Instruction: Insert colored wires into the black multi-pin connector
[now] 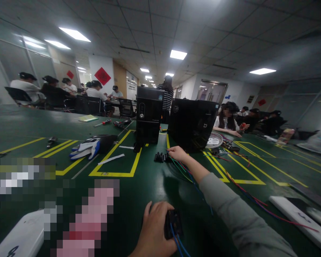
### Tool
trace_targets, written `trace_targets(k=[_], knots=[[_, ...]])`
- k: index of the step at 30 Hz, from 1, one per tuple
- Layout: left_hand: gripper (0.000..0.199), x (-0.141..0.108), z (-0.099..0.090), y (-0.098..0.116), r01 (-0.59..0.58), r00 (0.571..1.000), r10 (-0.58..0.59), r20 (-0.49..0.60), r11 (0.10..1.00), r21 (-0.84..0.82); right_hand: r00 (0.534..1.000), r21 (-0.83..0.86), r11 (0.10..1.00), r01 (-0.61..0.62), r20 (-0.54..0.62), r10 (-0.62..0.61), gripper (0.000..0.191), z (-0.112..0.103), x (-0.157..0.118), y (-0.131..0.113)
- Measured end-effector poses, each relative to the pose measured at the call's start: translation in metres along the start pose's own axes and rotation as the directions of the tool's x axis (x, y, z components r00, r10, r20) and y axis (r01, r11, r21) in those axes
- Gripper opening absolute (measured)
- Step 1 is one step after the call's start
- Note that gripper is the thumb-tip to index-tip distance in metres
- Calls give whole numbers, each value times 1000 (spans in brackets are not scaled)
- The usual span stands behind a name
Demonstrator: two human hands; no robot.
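At the bottom centre, my left hand (155, 226) is wrapped round a black electrical block (177, 225) with blue wires (173, 233) coming out of it. The block is close to the green tabletop; its exact kind is not clear. My right hand (178, 154) reaches forward with its fingers pinched together beside some small black parts (159, 157). What those fingertips hold is too small to make out. Thin green, red and blue wires (183, 169) run from under the right hand along the forearm.
Two black computer cases (149, 116) (194, 125) stand ahead. Left of them lie gloves (85, 150), a screwdriver (103, 123) and white strips (111, 159). On the right are a white basket (214, 140), long wires (246, 194) and a white device (296, 217). A person (227, 119) sits beyond.
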State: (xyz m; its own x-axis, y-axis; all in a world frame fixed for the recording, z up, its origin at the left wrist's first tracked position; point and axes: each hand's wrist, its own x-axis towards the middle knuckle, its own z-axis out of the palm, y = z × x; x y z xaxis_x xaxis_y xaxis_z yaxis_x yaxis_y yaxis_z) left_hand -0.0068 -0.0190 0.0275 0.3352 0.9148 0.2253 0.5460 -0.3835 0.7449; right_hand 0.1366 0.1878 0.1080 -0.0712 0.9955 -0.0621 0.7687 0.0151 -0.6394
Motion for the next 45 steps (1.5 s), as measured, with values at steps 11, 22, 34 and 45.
trace_targets(k=[11,22,34,45], knots=[[40,4,2,-3,14,1000,-14,7,1000,-6,993,-218,976,0,112,25,28,26,49,4],[40,3,3,-3,8,1000,-8,-26,1000,-1,994,-342,939,-30,87,64,26,29,51,0],[42,3,3,-3,12,1000,-13,-13,1000,-9,997,-408,913,-2,72,34,26,31,56,5],[39,-1,2,-1,-13,999,12,-48,1000,-13,998,-497,868,-19,44,47,27,39,58,-2]])
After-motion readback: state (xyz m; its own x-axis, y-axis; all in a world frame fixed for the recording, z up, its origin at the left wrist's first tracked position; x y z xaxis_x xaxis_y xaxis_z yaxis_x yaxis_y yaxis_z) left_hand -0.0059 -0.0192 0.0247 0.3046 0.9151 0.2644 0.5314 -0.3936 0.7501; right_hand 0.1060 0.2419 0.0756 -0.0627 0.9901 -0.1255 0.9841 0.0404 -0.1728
